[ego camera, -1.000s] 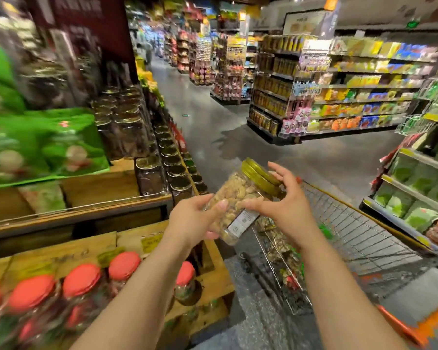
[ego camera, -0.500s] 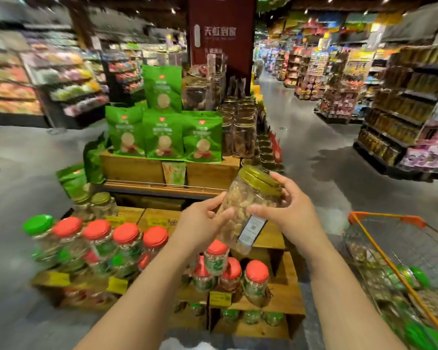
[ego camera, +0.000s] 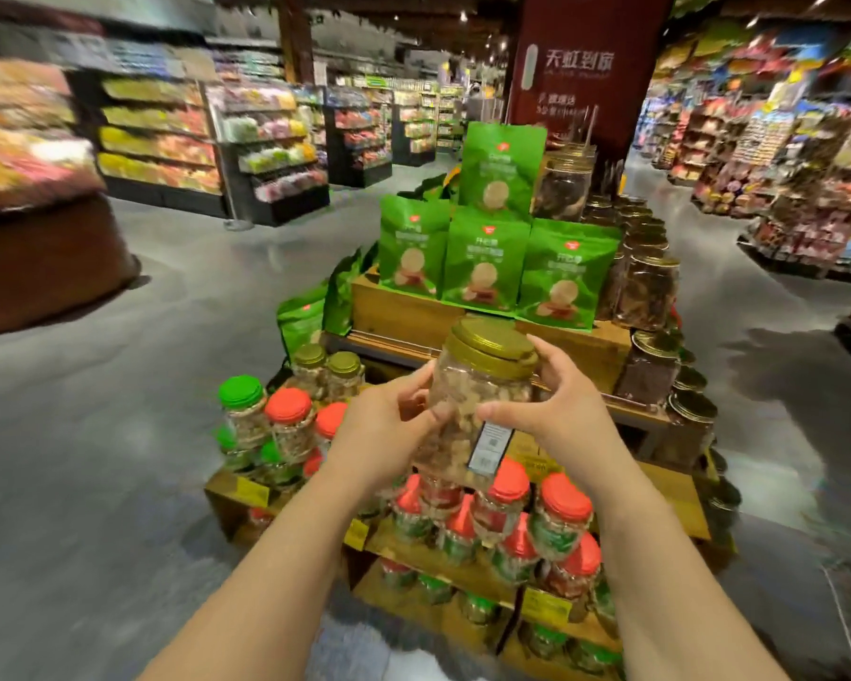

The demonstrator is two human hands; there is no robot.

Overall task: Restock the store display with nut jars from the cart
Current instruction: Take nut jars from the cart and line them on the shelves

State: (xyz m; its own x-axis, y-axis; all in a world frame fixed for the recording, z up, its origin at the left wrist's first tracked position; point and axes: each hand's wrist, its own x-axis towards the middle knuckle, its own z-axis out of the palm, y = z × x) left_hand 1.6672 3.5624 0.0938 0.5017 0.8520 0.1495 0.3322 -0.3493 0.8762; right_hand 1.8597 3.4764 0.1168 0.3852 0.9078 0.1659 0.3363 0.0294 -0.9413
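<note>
While the grey store floor (ego camera: 119, 435) spreads around a tiered wooden display (ego camera: 399, 312) with green bags (ego camera: 482, 260), red-lidded jars (ego camera: 563, 513) fill its lower shelves. Above them, the left hand (ego camera: 384, 435) and right hand (ego camera: 556, 410) hold a gold-lidded nut jar (ego camera: 482, 380), fingers curled around its sides.

Four upright green pouches (ego camera: 485, 260) face front, and two gold-lidded jars (ego camera: 326, 370) stand at the left.

single head-worn view, forward and down, close over wooden display (ego camera: 399, 307)
</note>
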